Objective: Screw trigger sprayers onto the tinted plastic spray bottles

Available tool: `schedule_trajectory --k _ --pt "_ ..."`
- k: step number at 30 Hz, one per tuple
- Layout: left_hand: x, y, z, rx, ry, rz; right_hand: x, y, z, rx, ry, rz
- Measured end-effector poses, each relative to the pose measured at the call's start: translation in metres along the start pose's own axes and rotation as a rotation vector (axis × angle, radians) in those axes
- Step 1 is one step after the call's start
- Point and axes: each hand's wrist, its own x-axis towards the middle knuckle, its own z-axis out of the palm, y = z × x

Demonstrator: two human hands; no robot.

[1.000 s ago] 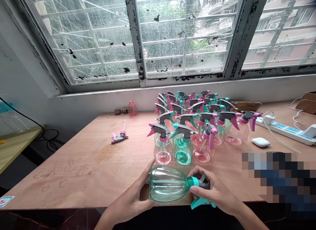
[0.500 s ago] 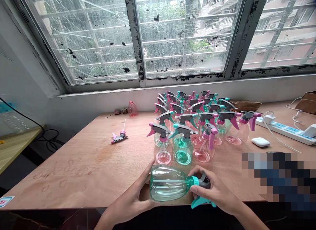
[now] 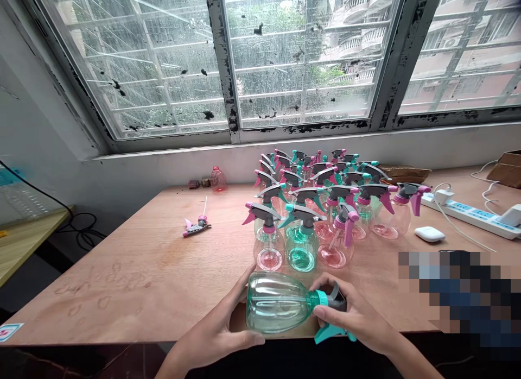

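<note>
We hold the green spray bottle (image 3: 279,303) sideways at the counter's (image 3: 134,281) near edge, its neck toward three o'clock, the right hand's (image 3: 345,308) fingers gripping its sprayer. Our left hand (image 3: 222,324) cups its base, thumb spread open. Standing spray bottles (image 3: 301,246) crowd twelve o'clock; a loose pink-and-grey sprayer (image 3: 197,227) lies at ten.

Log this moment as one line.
left hand: at base of green spray bottle | right hand: gripping its spray head | bottle: sideways | beyond: upright spray bottles
</note>
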Motion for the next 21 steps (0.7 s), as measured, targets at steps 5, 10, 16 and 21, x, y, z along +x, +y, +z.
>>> schedule_trajectory --k 5,10,16,21 --pt "0.0000 -0.0024 0.0011 0.002 0.008 0.013 -0.0001 0.0009 0.0000 0.002 0.001 0.003" --pt "0.0001 -0.0061 -0.0008 0.024 0.024 -0.019 0.0003 0.0010 0.0003 0.013 0.005 -0.003" --pt "0.0000 -0.0041 -0.0014 0.020 0.004 0.006 0.0001 0.0001 0.0005 0.010 0.010 0.002" --pt "0.0001 -0.0049 0.0012 0.003 0.009 0.038 -0.0004 -0.0001 0.0006 0.012 0.013 0.008"
